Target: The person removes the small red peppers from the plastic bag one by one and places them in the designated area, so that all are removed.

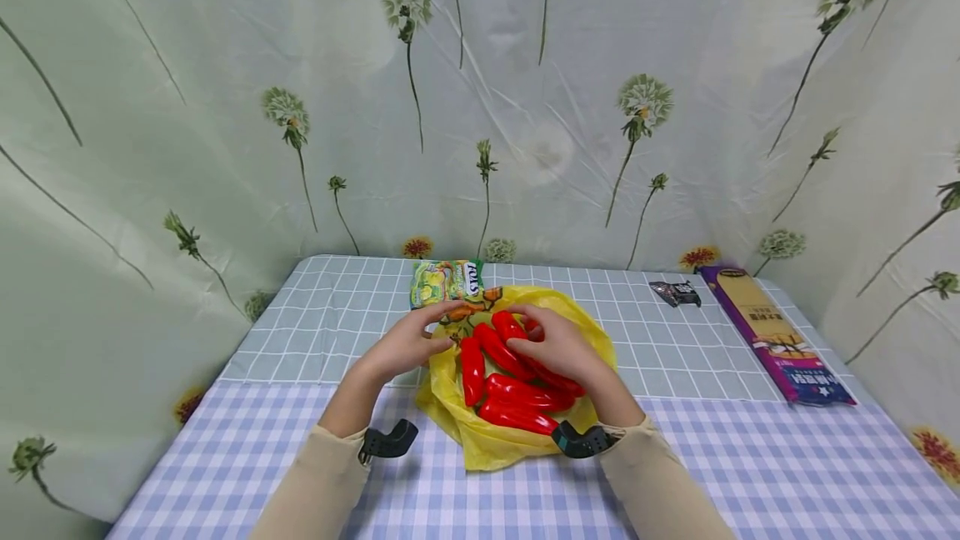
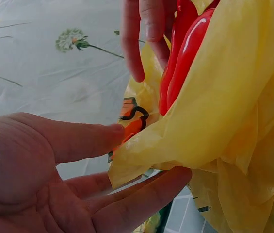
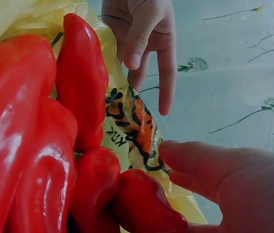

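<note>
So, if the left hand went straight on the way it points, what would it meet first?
Probably the bag: its edge lies right by the left hand, though depth leaves unclear whether they already touch.

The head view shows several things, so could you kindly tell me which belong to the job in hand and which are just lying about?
Seemingly in the job:
yellow bag, left hand and right hand at its rim
red peppers in it

Seemingly just lying about:
green packet behind the bag
small dark packet
long purple-and-gold packet on the right
</note>
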`<state>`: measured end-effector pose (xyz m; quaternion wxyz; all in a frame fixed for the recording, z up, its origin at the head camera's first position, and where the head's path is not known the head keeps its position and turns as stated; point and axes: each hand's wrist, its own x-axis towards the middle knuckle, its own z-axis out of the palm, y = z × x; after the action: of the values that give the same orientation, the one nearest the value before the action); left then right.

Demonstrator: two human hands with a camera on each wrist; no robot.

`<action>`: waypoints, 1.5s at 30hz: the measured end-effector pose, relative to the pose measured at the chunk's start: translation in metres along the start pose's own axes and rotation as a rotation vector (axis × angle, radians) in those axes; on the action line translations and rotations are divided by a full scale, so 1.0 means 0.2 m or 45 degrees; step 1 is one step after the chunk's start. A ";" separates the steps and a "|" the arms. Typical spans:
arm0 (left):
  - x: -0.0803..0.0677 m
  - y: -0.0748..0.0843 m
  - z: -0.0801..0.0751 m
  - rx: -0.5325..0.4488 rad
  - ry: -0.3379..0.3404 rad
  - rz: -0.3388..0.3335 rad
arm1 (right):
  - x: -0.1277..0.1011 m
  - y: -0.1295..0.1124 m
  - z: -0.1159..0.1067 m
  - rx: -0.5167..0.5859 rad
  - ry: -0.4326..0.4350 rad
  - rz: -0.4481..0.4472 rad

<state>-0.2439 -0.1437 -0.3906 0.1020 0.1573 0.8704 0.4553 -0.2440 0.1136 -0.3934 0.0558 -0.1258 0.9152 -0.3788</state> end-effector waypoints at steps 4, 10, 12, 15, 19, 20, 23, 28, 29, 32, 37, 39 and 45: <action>0.00 0.00 0.00 -0.027 -0.027 -0.033 | 0.00 0.01 0.01 -0.017 -0.015 -0.017; 0.00 -0.01 0.00 -0.041 -0.037 -0.066 | 0.00 0.01 0.03 -0.077 -0.037 -0.030; 0.00 -0.01 0.00 -0.041 -0.039 -0.068 | 0.00 0.01 0.03 -0.085 -0.025 -0.037; 0.00 0.00 0.00 -0.042 -0.043 -0.069 | -0.01 0.02 0.03 -0.091 -0.004 -0.036; 0.00 0.00 0.00 -0.048 -0.049 -0.064 | -0.01 0.02 0.03 -0.096 0.017 -0.041; 0.00 0.00 0.00 -0.050 -0.048 -0.065 | -0.02 0.02 0.02 -0.089 0.021 -0.038; 0.00 -0.01 0.00 -0.052 -0.054 -0.057 | -0.02 0.01 0.01 -0.070 0.039 -0.017; 0.01 -0.02 0.00 -0.051 -0.059 -0.050 | -0.02 0.00 -0.01 -0.034 0.054 0.014; 0.01 -0.02 0.00 -0.049 -0.056 -0.053 | -0.02 0.00 -0.02 -0.031 0.055 0.009; 0.01 -0.02 0.00 -0.056 -0.050 -0.070 | -0.03 0.00 -0.05 -0.032 0.048 -0.012; 0.01 -0.02 0.01 -0.062 -0.041 -0.080 | -0.05 0.00 -0.11 -0.043 0.014 -0.012; 0.01 -0.02 0.01 -0.061 -0.044 -0.065 | -0.06 0.00 -0.13 -0.048 0.000 -0.011; 0.00 -0.03 0.00 -0.065 -0.057 -0.032 | -0.09 0.01 -0.21 -0.062 -0.053 -0.051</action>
<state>-0.2458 -0.1472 -0.3954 0.1309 0.1539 0.8580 0.4723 -0.2349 0.1477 -0.3649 0.0644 -0.1532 0.9200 -0.3549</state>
